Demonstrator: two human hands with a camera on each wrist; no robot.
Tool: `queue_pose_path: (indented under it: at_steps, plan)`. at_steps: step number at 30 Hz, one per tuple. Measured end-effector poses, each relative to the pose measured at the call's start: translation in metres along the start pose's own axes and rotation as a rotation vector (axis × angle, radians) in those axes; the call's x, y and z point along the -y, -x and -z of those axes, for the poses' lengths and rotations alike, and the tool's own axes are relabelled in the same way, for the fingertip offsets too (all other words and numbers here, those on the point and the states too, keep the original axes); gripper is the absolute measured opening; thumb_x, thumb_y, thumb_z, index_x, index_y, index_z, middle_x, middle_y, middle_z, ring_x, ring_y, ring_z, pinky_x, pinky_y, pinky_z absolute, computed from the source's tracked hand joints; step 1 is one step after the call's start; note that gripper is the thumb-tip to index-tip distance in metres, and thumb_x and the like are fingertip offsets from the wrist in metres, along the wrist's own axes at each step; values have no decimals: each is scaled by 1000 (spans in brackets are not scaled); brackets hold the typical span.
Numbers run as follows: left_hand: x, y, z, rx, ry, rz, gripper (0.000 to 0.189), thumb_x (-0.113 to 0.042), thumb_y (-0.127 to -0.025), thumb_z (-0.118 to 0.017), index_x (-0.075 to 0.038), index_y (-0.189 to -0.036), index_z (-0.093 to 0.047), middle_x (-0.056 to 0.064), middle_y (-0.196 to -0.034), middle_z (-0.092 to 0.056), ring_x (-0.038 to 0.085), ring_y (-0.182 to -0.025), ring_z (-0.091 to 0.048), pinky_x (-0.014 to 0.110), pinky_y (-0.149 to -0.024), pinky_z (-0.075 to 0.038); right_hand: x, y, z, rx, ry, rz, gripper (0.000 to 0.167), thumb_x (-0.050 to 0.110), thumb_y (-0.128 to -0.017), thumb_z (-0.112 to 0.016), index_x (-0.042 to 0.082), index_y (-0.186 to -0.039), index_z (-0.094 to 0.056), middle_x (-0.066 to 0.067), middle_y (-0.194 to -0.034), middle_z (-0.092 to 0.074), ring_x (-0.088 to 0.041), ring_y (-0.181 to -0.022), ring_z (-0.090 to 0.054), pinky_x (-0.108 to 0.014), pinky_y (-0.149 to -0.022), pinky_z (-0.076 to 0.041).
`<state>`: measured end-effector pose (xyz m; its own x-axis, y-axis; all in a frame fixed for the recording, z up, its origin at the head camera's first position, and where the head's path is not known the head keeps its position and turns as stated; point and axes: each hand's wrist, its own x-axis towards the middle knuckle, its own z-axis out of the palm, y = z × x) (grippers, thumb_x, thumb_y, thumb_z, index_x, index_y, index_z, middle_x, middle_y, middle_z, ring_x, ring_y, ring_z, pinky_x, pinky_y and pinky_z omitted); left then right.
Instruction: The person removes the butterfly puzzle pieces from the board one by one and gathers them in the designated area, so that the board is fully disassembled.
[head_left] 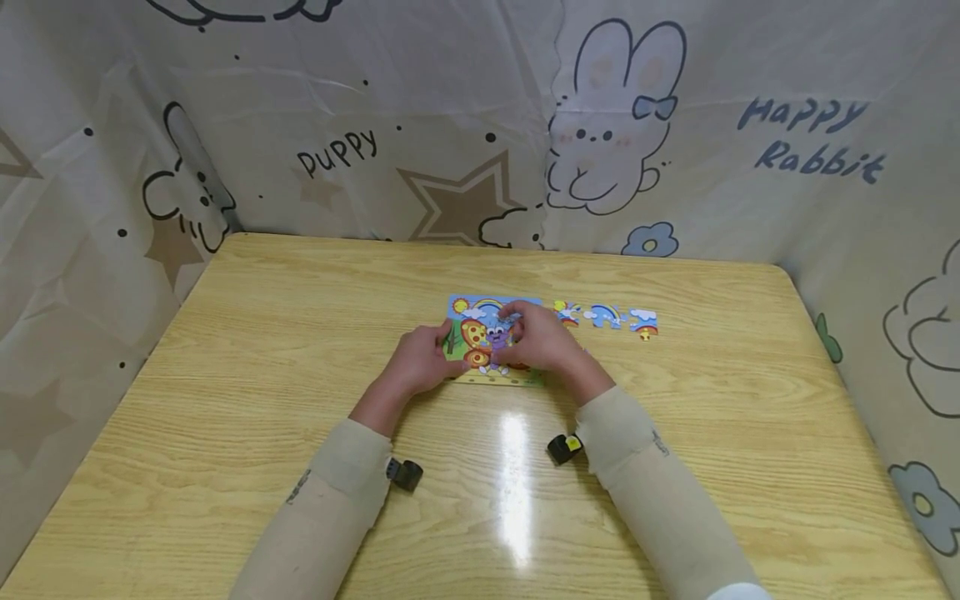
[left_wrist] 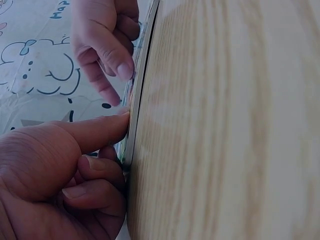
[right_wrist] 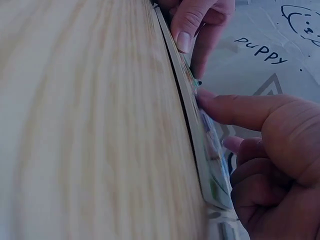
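Note:
A bright jigsaw puzzle lies flat on the table, showing a purple-bodied butterfly under a rainbow and a sun. My left hand holds its left side, the thumb over the near-left part and fingers along the edge. Over the puzzle's right half is my right hand, thumb and index finger spread apart on the picture. In the right wrist view that thumb touches the puzzle's face while the other fingers curl in. No piece shows between them. The right hand hides part of the picture.
Loose puzzle pieces lie in a row right of the puzzle, with rainbow and cloud parts on them. The wooden table has a light glare near its front. A printed cloth hangs behind and along both sides.

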<state>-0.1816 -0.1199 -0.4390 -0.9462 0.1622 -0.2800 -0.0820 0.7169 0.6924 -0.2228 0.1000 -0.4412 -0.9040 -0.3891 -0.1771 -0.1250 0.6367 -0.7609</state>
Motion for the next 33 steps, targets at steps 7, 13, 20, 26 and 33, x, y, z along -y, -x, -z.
queue_pose_path:
  at_steps: [7, 13, 20, 26, 33]
  plan:
    - [1, 0, 1, -3, 3, -2, 84, -28, -87, -81, -2, -153, -36, 7, -75, -51, 18, -67, -44, 33, -66, -38, -3, 3, 5, 30, 28, 5, 54, 21, -79, -87, 6, -124, -61, -6, -71, -56, -18, -58, -49, -35, -58, -40]
    - [0, 1, 1, -2, 0, -7, 84, -28, -87, -80, -2, -153, -36, 7, -78, -51, 20, -71, -46, 34, -69, -39, -3, 3, 5, 36, 4, -9, 49, 19, -81, -86, 7, -122, -60, -6, -72, -57, -18, -59, -50, -34, -57, -40]
    - [2, 0, -1, -8, 12, -4, 84, -27, -86, -81, -2, -153, -36, 8, -80, -53, 21, -73, -47, 34, -71, -40, -3, 4, 5, 4, 18, -16, 42, 19, -82, -84, 7, -115, -60, -6, -74, -57, -18, -61, -51, -34, -58, -41]
    - [2, 1, -2, -4, 15, 6, 84, -27, -87, -81, -3, -153, -35, 9, -83, -54, 22, -77, -49, 35, -74, -41, -2, 6, 5, -34, 132, -20, 40, 28, -81, -83, 8, -110, -64, -6, -78, -58, -20, -66, -52, -36, -59, -42]
    - [0, 2, -1, -9, 12, -5, 84, -28, -87, -81, -2, -153, -36, 9, -81, -54, 21, -74, -49, 34, -71, -41, -5, 5, 5, -77, 223, 15, 39, 35, -80, -83, 10, -106, -69, -3, -76, -58, -20, -67, -53, -37, -62, -43]
